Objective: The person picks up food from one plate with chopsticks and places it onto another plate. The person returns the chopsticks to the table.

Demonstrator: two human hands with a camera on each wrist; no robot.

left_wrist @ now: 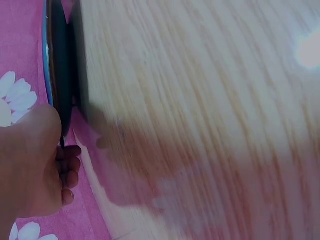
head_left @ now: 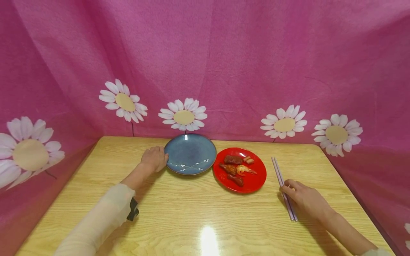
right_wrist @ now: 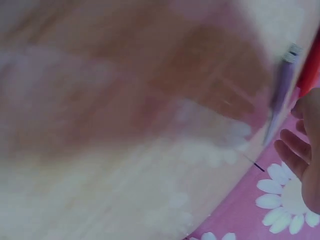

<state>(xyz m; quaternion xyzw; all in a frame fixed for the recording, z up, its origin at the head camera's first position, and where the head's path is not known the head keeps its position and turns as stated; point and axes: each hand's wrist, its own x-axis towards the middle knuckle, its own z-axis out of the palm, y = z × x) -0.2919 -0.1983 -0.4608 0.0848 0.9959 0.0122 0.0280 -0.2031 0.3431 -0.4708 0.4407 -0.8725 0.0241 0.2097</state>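
A round blue plate with a white blossom pattern stands at the back of the wooden table. My left hand grips its left rim; in the left wrist view, the thumb lies at the edge of the plate and the other fingers curl just past it. Farther right, a pair of pale purple chopsticks lies on the table. Over their middle hovers my right hand, fingers loosely bent. In the right wrist view the chopsticks look blurred, close to the thumb but apart from the fingers.
A red plate stands against the blue plate's right side. On it lie several pieces of food, including a shrimp and brown meat pieces. A pink curtain with white daisies encloses the table at the back and sides.
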